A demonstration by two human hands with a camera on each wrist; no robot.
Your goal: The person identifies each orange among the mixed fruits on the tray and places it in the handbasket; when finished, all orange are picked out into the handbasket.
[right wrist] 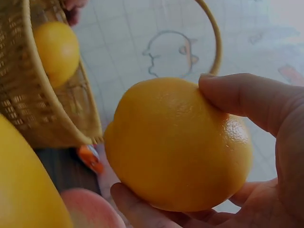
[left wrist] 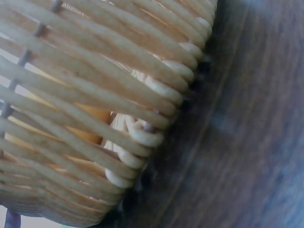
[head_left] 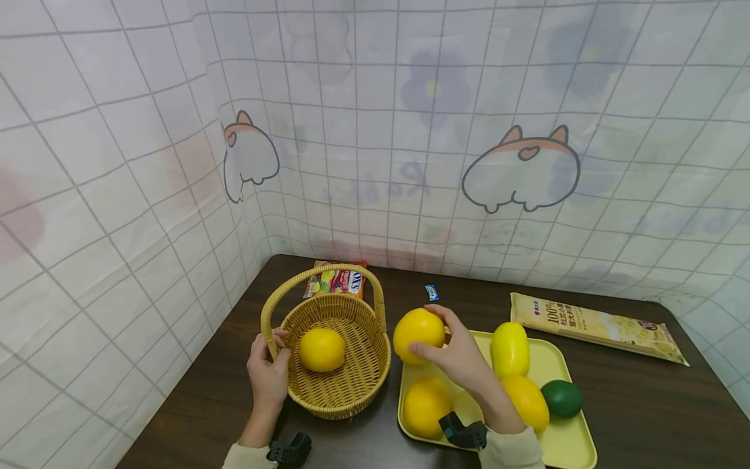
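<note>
My left hand (head_left: 268, 376) grips the left side of a wicker basket (head_left: 351, 407) where its arched handle meets the rim. One round yellow fruit (head_left: 321, 350) lies inside the basket; the left wrist view shows the woven wall (left wrist: 95, 71) close up. My right hand (head_left: 469, 365) holds a large round yellow-orange fruit (head_left: 418, 335) between thumb and fingers, above the left back edge of a pale yellow tray (head_left: 577, 443). In the right wrist view this fruit (right wrist: 175, 147) is beside the basket (right wrist: 71, 123), apart from the other one.
On the tray are another orange-yellow fruit (head_left: 426, 407), a long yellow one (head_left: 510, 350), a yellow mango-like one (head_left: 527, 402) and a dark green one (head_left: 562, 398). Behind lie a colourful candy packet (head_left: 336, 281), a small blue wrapper (head_left: 431, 292) and a long noodle packet (head_left: 597, 326).
</note>
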